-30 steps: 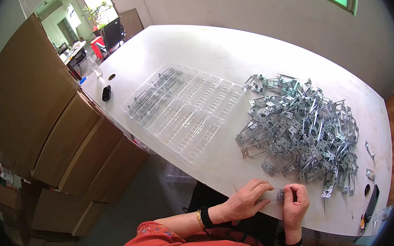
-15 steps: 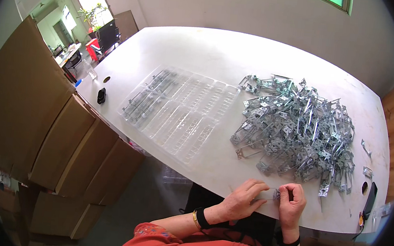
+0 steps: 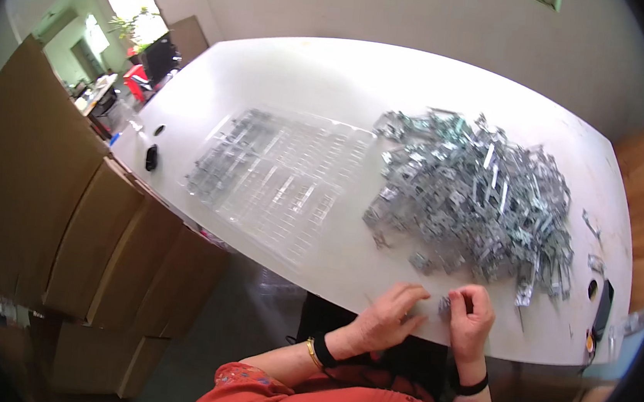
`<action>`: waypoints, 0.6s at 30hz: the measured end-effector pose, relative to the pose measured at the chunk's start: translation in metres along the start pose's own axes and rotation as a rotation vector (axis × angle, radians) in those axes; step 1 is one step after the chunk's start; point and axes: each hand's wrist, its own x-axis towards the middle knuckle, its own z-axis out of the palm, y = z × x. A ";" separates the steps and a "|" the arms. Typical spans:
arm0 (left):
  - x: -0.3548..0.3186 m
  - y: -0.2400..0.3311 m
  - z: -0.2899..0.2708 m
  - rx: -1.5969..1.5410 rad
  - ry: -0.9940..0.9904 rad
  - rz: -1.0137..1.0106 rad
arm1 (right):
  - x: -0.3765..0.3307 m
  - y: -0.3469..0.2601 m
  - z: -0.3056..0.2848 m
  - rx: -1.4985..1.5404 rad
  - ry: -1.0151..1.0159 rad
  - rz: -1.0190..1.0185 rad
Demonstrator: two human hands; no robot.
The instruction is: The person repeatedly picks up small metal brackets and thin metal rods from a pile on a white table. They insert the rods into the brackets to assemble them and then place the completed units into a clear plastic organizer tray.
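Observation:
My left hand (image 3: 390,316) and my right hand (image 3: 470,318) meet at the near edge of the white table (image 3: 325,85). Between their fingertips sits a small grey metal part (image 3: 444,305), pinched by my right hand and touched by my left. Just beyond them spreads a big heap of shiny metal brackets (image 3: 477,197). A clear plastic tray (image 3: 278,173) with many small compartments lies to the left of the heap; some of its far-left cells hold metal pieces.
Brown cardboard boxes (image 3: 80,216) stand stacked along the table's left side. A small black object (image 3: 152,157) lies near the left edge. A dark phone-like item (image 3: 603,306) and a few loose brackets (image 3: 592,227) lie at the right end.
Both hands stayed at the near edge working the small part; the fingers shifted slightly. The view tilted a little, nothing else moved.

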 end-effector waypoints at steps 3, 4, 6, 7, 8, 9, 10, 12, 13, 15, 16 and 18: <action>-0.001 -0.010 0.003 0.050 0.025 0.048 | 0.001 0.013 0.003 0.004 0.020 -0.070; -0.002 -0.010 0.003 0.075 0.042 0.039 | 0.001 0.011 0.003 0.000 0.027 -0.055; -0.001 -0.005 0.003 0.074 0.076 0.007 | 0.001 0.011 0.001 0.077 0.064 -0.020; -0.001 0.001 0.004 0.048 0.094 -0.060 | -0.001 0.010 0.000 0.163 0.065 0.050; 0.001 0.001 0.005 0.059 0.095 -0.022 | -0.003 0.011 -0.003 0.184 0.068 0.076; 0.003 0.000 0.002 0.090 0.106 0.019 | -0.002 0.012 -0.001 0.224 0.065 0.091; 0.002 0.001 0.003 0.086 0.102 0.016 | -0.004 0.013 -0.003 0.213 0.055 0.095; 0.001 0.002 0.004 0.086 0.103 0.012 | -0.007 0.013 -0.004 0.199 0.028 0.095; 0.001 0.002 0.004 0.091 0.103 0.012 | -0.006 0.012 -0.004 0.177 0.020 0.085; 0.003 0.002 0.003 0.100 0.105 0.010 | -0.005 0.007 -0.006 0.131 0.000 0.065; 0.003 0.002 0.003 0.100 0.106 0.009 | -0.004 0.006 -0.006 0.114 -0.003 0.035; 0.003 0.001 0.002 0.101 0.109 0.010 | -0.003 0.003 -0.005 0.079 -0.010 -0.025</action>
